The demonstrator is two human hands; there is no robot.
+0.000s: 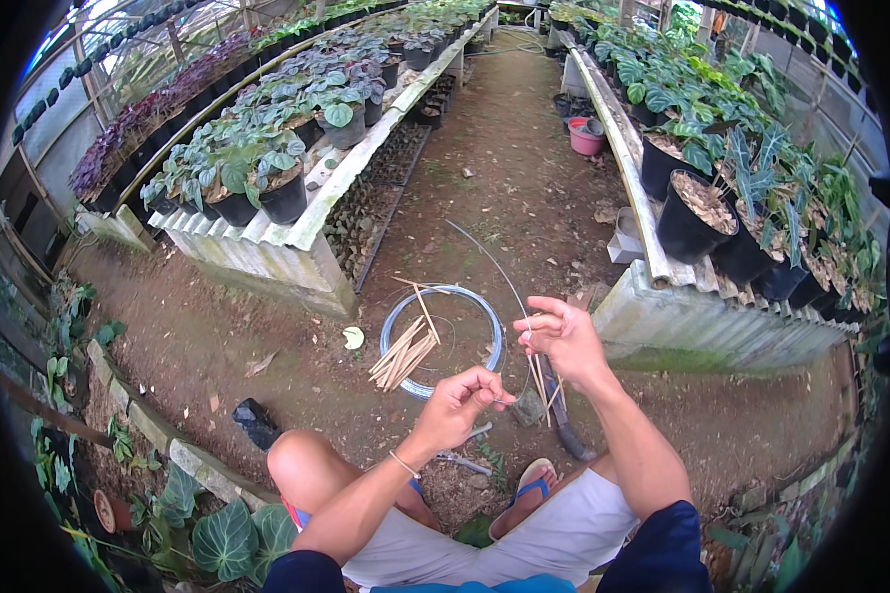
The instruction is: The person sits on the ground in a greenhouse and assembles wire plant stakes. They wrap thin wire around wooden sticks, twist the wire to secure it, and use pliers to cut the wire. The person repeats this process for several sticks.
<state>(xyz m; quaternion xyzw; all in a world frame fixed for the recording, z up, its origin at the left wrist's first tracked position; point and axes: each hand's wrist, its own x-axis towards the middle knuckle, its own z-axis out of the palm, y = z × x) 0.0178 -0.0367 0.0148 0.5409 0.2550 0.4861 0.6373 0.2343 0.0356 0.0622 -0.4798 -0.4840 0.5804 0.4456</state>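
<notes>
My right hand (566, 341) is closed in a pinch on a thin wire (499, 265), which curves up and away from its fingertips; some of its other fingers stick out. Lower and to the left, my left hand (457, 407) has thumb and fingertips pressed together. Whatever lies in that pinch is too fine to make out. Beyond it a coil of silvery-blue wire (497, 331) rests on the soil. A bunch of thin bamboo sticks (403, 358) lies across the coil's left side. More slender sticks (552, 395) show below my right hand.
A dark curved tool (570, 440) and a grey metal tool (463, 462) lie near my feet. Potted plants stand on raised benches (311, 212) at left and right (697, 306), with a dirt path between. A pink pot (585, 141) sits farther off; a dark lump (255, 423) is by my knee.
</notes>
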